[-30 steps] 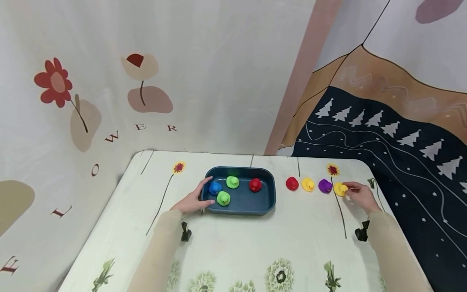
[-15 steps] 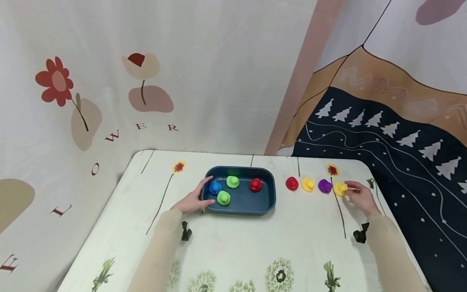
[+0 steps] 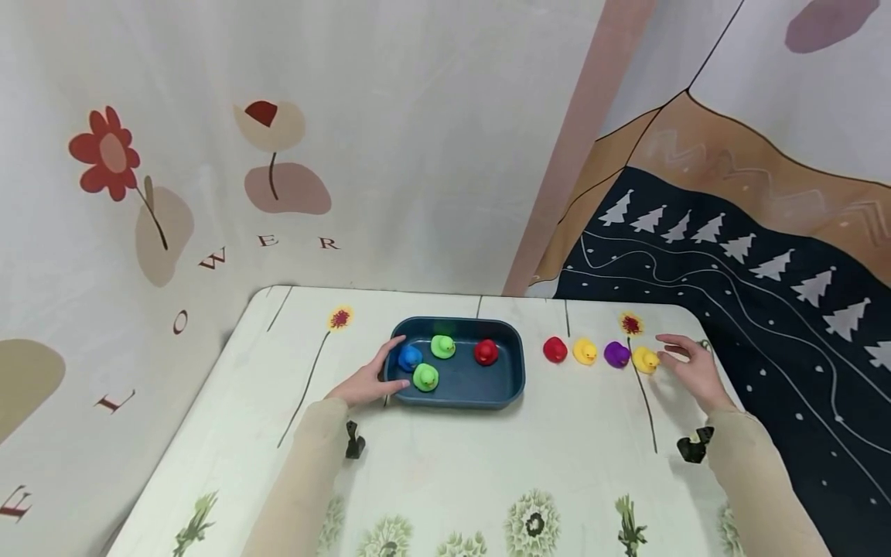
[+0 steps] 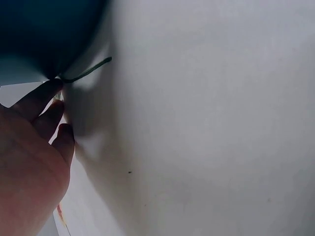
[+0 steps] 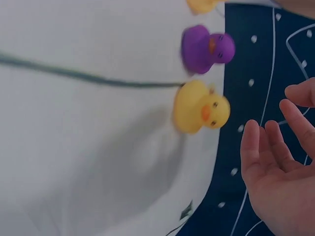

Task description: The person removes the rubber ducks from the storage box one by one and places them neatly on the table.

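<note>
My left hand point(image 3: 363, 384) holds the left end of a dark blue tray point(image 3: 480, 398), thumb and forefinger at its rim. In the left wrist view, other fingers point(image 4: 64, 142) lie near the tray's corner. Inside the tray sit a blue rubber duck point(image 3: 410, 357), two green rubber ducks point(image 3: 442, 346) and a red one. My right hand point(image 3: 692, 374) hovers just right of a yellow rubber duck point(image 3: 646, 360), its fingers spread and holding nothing. The right wrist view shows a gap between the fingertips and this yellow duck point(image 5: 202, 108).
Left of that duck, a purple duck point(image 3: 616, 354), another yellow duck point(image 3: 585, 351) and a red duck point(image 3: 555, 350) stand in a row on the white flowered tablecloth point(image 3: 445, 464). Printed curtains rise behind the table. A dark one hangs along its right edge.
My right hand has drawn back slightly to the right from the end yellow duck, its fingers spreading. The duck stands on the table as before. My left hand stays at the tray.
</note>
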A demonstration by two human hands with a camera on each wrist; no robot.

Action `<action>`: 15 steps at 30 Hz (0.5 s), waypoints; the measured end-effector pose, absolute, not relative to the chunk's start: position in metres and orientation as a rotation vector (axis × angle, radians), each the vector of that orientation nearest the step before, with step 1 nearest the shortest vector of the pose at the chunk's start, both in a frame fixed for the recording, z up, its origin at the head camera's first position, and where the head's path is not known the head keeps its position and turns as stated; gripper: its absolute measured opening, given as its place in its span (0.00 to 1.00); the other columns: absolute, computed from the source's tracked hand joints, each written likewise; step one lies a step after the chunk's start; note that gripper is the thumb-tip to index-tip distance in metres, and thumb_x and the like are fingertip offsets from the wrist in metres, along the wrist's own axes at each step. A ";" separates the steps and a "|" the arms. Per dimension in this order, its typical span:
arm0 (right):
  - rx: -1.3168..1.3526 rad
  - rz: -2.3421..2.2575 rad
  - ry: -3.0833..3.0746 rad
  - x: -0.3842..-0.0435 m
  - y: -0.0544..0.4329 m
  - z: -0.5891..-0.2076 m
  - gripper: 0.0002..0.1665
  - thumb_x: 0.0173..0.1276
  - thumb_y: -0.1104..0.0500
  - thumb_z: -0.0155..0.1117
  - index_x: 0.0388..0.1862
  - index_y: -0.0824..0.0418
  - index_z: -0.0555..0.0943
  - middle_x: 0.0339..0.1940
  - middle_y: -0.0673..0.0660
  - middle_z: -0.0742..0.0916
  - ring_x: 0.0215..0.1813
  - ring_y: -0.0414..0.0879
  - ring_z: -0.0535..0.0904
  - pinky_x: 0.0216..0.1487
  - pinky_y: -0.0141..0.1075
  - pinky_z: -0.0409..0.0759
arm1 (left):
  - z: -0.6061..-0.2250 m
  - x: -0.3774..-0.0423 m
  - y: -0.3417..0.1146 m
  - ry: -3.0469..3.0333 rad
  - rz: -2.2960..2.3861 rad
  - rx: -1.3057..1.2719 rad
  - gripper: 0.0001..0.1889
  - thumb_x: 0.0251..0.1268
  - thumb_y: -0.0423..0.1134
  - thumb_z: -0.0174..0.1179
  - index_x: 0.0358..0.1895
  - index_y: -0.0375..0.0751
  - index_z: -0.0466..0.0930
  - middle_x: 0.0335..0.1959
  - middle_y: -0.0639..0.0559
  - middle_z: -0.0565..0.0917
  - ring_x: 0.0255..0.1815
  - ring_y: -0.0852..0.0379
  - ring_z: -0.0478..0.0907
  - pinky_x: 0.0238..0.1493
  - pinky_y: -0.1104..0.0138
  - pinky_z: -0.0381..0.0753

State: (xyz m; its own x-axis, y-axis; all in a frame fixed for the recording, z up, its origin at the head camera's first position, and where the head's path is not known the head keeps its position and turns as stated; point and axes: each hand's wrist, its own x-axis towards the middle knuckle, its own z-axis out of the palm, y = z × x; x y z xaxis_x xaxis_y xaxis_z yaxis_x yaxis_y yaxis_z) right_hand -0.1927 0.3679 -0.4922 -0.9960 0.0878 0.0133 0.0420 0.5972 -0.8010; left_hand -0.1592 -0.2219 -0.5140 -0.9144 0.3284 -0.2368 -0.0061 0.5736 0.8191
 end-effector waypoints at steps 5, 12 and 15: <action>0.012 1.396 -2.767 -0.182 0.339 -0.466 0.22 0.71 0.62 0.57 0.61 0.72 0.73 0.61 0.71 0.73 0.60 0.64 0.67 0.50 0.37 0.73 | -0.515 -0.159 -0.222 2.438 1.276 0.256 0.45 0.63 0.51 0.64 0.77 0.65 0.43 0.76 0.38 0.47 0.72 0.32 0.52 0.65 0.37 0.54; 0.107 1.456 -2.819 -0.178 0.311 -0.452 0.21 0.74 0.63 0.53 0.62 0.73 0.71 0.63 0.71 0.72 0.61 0.62 0.68 0.44 0.18 0.69 | -0.513 -0.159 -0.222 2.433 1.278 0.255 0.45 0.64 0.51 0.63 0.77 0.64 0.42 0.76 0.36 0.48 0.71 0.30 0.52 0.64 0.36 0.54; 0.133 1.500 -2.837 -0.178 0.301 -0.450 0.21 0.75 0.63 0.53 0.62 0.72 0.71 0.63 0.70 0.73 0.61 0.61 0.69 0.46 0.20 0.70 | -0.512 -0.159 -0.221 2.433 1.281 0.254 0.45 0.64 0.51 0.63 0.77 0.64 0.42 0.76 0.37 0.47 0.71 0.31 0.52 0.64 0.36 0.54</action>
